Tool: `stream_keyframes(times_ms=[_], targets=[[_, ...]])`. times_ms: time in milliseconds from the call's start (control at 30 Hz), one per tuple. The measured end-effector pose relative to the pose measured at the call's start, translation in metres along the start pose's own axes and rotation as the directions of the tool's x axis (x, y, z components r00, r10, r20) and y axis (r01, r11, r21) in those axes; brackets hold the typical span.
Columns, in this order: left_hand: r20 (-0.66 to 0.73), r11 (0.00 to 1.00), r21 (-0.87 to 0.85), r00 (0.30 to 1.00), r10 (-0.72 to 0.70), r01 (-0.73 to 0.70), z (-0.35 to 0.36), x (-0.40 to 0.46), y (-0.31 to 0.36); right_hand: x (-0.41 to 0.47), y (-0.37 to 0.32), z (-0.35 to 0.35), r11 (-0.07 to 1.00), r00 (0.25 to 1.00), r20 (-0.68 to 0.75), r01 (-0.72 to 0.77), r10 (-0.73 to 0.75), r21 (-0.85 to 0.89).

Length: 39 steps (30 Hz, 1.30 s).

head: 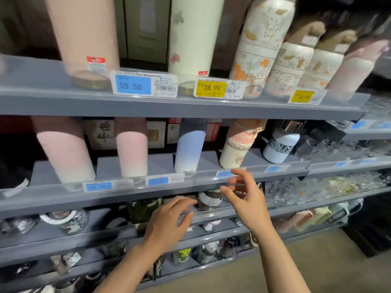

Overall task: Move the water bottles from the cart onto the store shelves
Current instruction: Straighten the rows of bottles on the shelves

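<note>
A small grey-and-white water bottle (209, 200) with a dark top stands on the third grey shelf (232, 211), between my two hands. My left hand (169, 222) reaches in from below, fingers stretched out, their tips at the bottle's left side; whether they touch it is unclear. To the bottle's right, my right hand (246, 200) hovers with fingers spread and loosely bent, blurred, holding nothing. The cart is out of view.
Tall pink, cream and floral bottles (261, 45) fill the top shelf behind price tags (210, 88). Pink, blue and white bottles (189, 149) line the second shelf. Clear glassware (330, 149) sits on the shelves at right. Lower shelves hold dark bottles; tan floor (317, 263) lies at bottom right.
</note>
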<state>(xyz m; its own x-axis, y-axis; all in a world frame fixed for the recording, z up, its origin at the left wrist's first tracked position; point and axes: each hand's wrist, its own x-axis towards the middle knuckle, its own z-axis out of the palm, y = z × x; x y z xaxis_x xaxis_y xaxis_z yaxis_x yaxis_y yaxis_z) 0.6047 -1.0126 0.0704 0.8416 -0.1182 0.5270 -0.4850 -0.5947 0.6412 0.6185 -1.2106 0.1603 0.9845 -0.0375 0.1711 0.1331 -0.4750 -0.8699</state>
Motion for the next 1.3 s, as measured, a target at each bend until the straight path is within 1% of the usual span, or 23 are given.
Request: stream_keyframes(times_ms=[67,133,233,300,367,433,533,667,800,900,967,1100,1167,1300], targets=[[0.011,0.995,-0.065,0.997,-0.077,0.077,-0.027,-0.013,0.006,-0.015,-0.016,0.004,0.998,0.984,0.176,-0.016,0.026,-0.054],[0.036,0.982,-0.114,0.989,-0.145,0.148,-0.052,-0.028,0.009,-0.030,-0.031,0.011,0.995,0.951,0.308,-0.003,0.033,-0.097],[0.057,0.948,-0.194,0.968,-0.244,0.250,-0.089,-0.056,0.012,-0.057,-0.051,0.026,0.996,0.928,0.372,0.041,-0.007,-0.082],[0.101,0.935,-0.168,0.949,-0.298,0.312,-0.118,-0.083,0.019,-0.084,-0.067,0.040,0.997,0.914,0.404,0.056,-0.032,-0.048],[0.146,0.942,-0.116,0.944,-0.296,0.314,-0.149,-0.117,0.025,-0.112,-0.077,0.055,0.995,0.888,0.456,0.087,-0.054,-0.050],[0.121,0.945,-0.063,0.942,-0.313,0.322,-0.183,-0.150,0.033,-0.138,-0.085,0.072,0.992,0.847,0.526,0.117,-0.074,-0.050],[0.026,0.930,-0.026,0.930,-0.367,0.368,-0.241,-0.186,0.045,-0.169,-0.108,0.099,0.985,0.799,0.589,0.168,-0.119,-0.029],[-0.143,0.942,0.052,0.936,-0.322,0.332,-0.321,-0.203,0.059,-0.193,-0.161,0.134,0.957,0.758,0.603,0.289,-0.247,0.028],[-0.319,0.961,0.111,0.925,-0.209,0.255,-0.385,-0.198,0.067,-0.202,-0.226,0.162,0.927,0.717,0.611,0.367,-0.335,0.076],[-0.465,0.965,0.162,0.879,-0.108,0.205,-0.426,-0.190,0.066,-0.200,-0.272,0.183,0.893,0.709,0.578,0.443,-0.404,0.079],[-0.530,0.971,0.166,0.846,-0.062,0.175,-0.455,-0.185,0.059,-0.195,-0.300,0.203,0.869,0.711,0.544,0.490,-0.445,0.071],[-0.571,0.978,0.195,0.820,0.046,0.080,-0.522,-0.172,0.038,-0.178,-0.362,0.253,0.835,0.735,0.436,0.545,-0.520,0.077],[-0.590,0.972,0.228,0.802,0.091,0.058,-0.555,-0.162,0.024,-0.170,-0.393,0.278,0.817,0.744,0.374,0.573,-0.553,0.069],[-0.601,0.955,0.295,0.781,0.170,0.019,-0.609,-0.135,0.004,-0.157,-0.445,0.312,0.752,0.713,0.280,0.658,-0.643,0.050]])
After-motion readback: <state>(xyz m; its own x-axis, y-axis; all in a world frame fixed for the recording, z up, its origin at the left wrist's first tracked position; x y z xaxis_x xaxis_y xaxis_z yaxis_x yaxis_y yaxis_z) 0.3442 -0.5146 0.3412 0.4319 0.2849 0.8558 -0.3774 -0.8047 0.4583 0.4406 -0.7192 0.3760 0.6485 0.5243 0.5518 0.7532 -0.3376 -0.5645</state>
